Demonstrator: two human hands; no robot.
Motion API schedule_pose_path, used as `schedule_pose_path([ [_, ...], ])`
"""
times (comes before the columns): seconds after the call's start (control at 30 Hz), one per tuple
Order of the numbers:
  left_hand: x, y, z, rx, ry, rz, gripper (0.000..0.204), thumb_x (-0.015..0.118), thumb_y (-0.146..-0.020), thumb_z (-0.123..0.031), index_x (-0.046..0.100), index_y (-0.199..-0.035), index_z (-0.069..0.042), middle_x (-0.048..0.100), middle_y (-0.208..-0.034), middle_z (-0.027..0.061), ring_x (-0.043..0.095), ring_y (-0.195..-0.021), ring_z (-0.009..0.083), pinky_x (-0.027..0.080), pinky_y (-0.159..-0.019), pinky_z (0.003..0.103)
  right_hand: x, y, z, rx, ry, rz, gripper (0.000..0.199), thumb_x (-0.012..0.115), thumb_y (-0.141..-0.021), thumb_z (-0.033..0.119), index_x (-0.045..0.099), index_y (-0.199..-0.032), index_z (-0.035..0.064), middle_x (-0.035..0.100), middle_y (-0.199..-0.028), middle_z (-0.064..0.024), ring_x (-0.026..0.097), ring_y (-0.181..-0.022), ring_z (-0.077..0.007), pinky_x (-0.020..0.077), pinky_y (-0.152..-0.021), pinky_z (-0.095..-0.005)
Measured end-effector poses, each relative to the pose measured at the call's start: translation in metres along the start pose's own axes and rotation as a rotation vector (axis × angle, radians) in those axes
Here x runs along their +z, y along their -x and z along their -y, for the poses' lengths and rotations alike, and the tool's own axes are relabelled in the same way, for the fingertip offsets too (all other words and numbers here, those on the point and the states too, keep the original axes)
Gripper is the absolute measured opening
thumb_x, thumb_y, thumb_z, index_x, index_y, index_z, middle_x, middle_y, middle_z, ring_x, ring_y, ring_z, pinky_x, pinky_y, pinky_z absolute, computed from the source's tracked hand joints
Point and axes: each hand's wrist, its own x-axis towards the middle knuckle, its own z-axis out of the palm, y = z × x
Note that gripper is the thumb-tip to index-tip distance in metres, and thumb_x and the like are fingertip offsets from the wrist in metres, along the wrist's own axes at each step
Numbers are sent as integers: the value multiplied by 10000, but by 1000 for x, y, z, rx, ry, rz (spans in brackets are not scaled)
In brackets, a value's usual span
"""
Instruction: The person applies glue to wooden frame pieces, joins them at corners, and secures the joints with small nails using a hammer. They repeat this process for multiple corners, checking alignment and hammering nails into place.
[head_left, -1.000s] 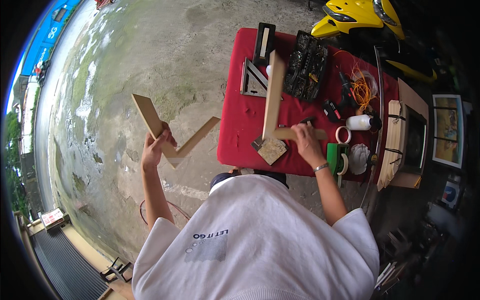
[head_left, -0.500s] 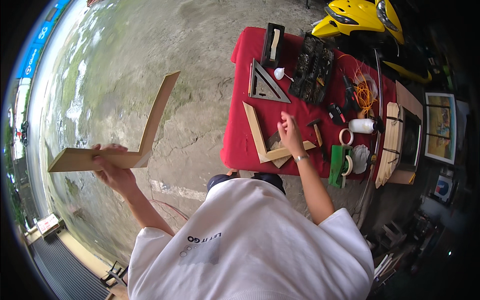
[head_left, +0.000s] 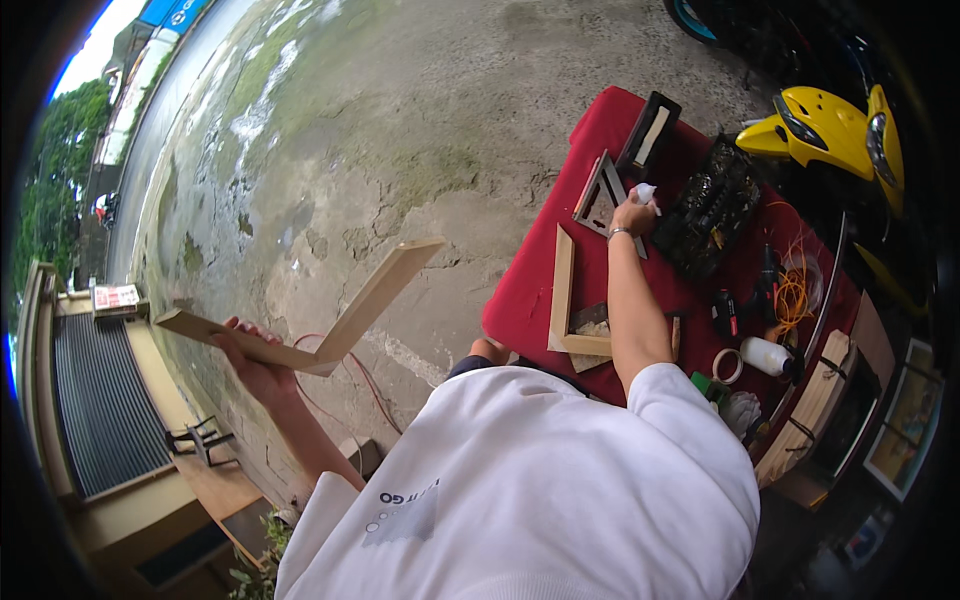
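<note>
In my left hand (head_left: pixel 262 372), held out to the left over the concrete, is an L-shaped wooden frame corner (head_left: pixel 368 300); the fingers wrap one of its legs. My right hand (head_left: pixel 632 214) reaches across the red-covered table and closes round a small white squeeze bottle (head_left: pixel 646 192). Just left of that hand lies a metal triangle square (head_left: pixel 598 197). A second L-shaped wooden frame corner (head_left: pixel 563 290) rests on the cloth nearer to me, partly hidden by my right forearm. A black open toolbox (head_left: pixel 706 212) is right of the bottle.
The red table (head_left: pixel 530 270) also bears a long black box (head_left: pixel 648 135), a drill (head_left: pixel 768 280), orange cord (head_left: pixel 797 290), a tape roll (head_left: pixel 728 366) and a white bottle (head_left: pixel 765 356). Bundled wooden strips (head_left: pixel 808 405) stand at right. A yellow scooter (head_left: pixel 825 130) is beyond.
My right hand has gone from above the frame corner on the table to the squeeze bottle and taken hold of it. The left hand's frame corner has dropped lower and tilted. The view has turned.
</note>
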Motion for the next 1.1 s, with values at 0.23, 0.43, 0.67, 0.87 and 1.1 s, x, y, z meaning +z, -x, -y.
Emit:
schedule_pose_path([
  [0.23, -9, 16, 50, -386, 120, 188, 351, 453, -1085, -437, 539, -1088, -97, 510, -735, 13, 495, -525, 118, 443, -453, 263, -93, 33, -6, -374, -524, 444, 393, 694, -982, 264, 595, -1172, -65, 692, -1090, -170, 703, -966, -239, 580, -784, -365],
  [0.43, -1, 28, 90, -638, 101, 315, 367, 411, -1097, -441, 524, -1062, -93, 485, -716, 8, 469, -498, 121, 425, -437, 271, -255, 117, 31, -363, -565, 995, 357, 576, -1050, 195, 454, -1304, -24, 645, -1144, -157, 699, -987, -232, 607, -846, -338],
  [0.67, -14, 55, 118, -697, 228, 424, 377, 391, -1099, -451, 515, -1082, -95, 471, -718, 11, 416, -487, 124, 389, -445, 268, -381, 185, 54, -231, -445, 1001, 468, 686, -992, 275, 485, -1305, -9, 669, -1081, -114, 623, -849, -109, 516, -730, -228],
  [0.87, -5, 65, 113, -575, 247, 347, 365, 403, -1096, -454, 497, -1108, -102, 499, -765, 33, 460, -561, 154, 406, -515, 302, -415, 213, 55, -116, -700, 780, 494, 726, -951, 326, 444, -1227, 31, 637, -985, -136, 608, -705, -152, 482, -555, -263],
  [1.1, 14, 75, 106, -430, 231, 507, 361, 442, -1086, -433, 496, -1129, -79, 549, -829, 68, 519, -588, 186, 437, -500, 322, -409, 209, 49, 3, -1001, 692, 336, 658, -991, 304, 589, -1225, 74, 640, -1018, -60, 534, -810, -157, 410, -691, -333],
])
